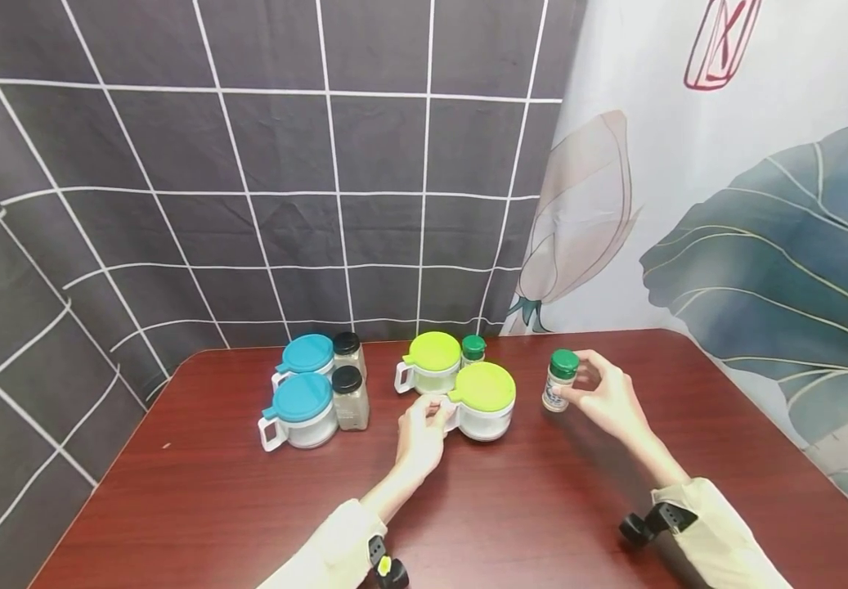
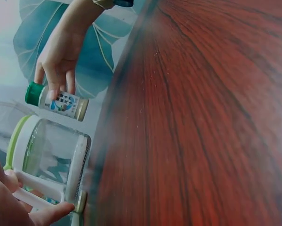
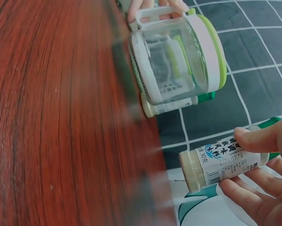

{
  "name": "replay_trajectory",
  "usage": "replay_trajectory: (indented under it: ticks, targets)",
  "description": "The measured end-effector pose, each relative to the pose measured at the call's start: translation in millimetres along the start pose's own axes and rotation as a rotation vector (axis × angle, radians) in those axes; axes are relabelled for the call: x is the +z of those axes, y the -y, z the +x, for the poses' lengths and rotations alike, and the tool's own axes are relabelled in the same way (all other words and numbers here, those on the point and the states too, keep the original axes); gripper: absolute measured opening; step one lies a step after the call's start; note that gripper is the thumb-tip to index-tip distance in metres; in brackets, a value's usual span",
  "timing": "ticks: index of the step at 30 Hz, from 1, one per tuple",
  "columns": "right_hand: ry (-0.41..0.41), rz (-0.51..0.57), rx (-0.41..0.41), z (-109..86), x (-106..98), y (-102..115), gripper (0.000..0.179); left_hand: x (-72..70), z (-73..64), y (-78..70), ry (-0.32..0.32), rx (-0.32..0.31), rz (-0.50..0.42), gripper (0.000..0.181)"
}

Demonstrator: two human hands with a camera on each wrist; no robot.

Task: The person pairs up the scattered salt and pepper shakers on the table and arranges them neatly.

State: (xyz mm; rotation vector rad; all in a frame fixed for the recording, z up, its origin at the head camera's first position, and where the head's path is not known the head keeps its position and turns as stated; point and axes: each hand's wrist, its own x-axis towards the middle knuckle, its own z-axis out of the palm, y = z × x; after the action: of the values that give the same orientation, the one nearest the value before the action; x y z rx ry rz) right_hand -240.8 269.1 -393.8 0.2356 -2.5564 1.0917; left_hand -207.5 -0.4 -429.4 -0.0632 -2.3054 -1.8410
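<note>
My left hand grips the white handle of a clear seasoning jar with a lime-green lid. In the left wrist view the thumb and fingers close on that handle. My right hand pinches a small spice bottle with a green cap and a printed label, right of the jar. The right wrist view shows the thumb and fingers around the labelled bottle. Behind the held jar are a second lime-lidded jar and another green-capped bottle, partly hidden.
To the left stand two blue-lidded jars with white handles, beside two black-capped bottles. All are on a dark red wooden table. A dark tiled-pattern cloth and a floral curtain hang behind.
</note>
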Motion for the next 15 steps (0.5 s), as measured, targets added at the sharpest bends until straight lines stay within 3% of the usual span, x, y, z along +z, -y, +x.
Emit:
replay_trajectory:
  ticks: [6,15]
  targets:
    - [0.02,0.011,-0.007,3.0,8,4,0.043,-10.7,-2.4,3.5,0.007,-0.023,-0.04,0.015]
    - [0.055,0.04,-0.026,5.8,21,12,0.044,-23.0,-3.5,11.8,-0.002,-0.042,-0.031,0.015]
